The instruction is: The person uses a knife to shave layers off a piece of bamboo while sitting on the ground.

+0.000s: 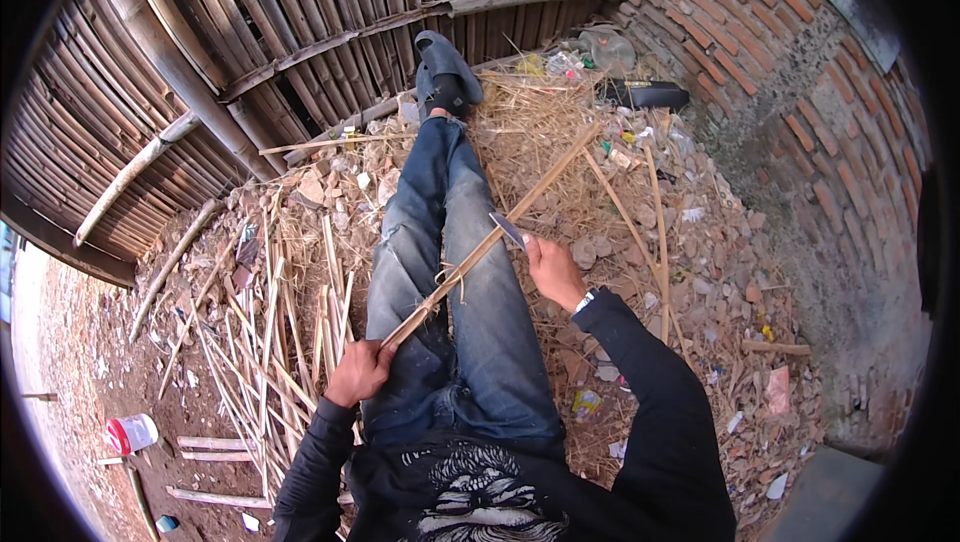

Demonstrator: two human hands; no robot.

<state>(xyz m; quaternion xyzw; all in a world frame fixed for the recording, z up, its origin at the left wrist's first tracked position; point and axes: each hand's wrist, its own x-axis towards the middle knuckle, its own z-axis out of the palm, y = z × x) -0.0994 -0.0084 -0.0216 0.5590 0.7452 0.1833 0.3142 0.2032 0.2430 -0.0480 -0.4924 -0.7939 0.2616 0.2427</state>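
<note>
A long bamboo strip (545, 182) lies slantwise across my jeans (410, 252), its far end past my right shin. My left hand (362, 372) is closed round its near end by my left thigh. In my right hand (553, 270) is a knife, its grey blade (508, 231) resting on or just over the strip beyond my knees. The handle is hidden in my fist. Thin curled shavings (452, 277) hang from the strip's middle, over my thighs.
Several split bamboo strips (268, 342) lie in a heap at my left. A bamboo fence (330, 2) stands ahead and a brick wall (740, 2) at the right. Rubble and litter cover the ground. A red-and-white tub (132, 434) sits at far left, a black case (648, 94) at back right.
</note>
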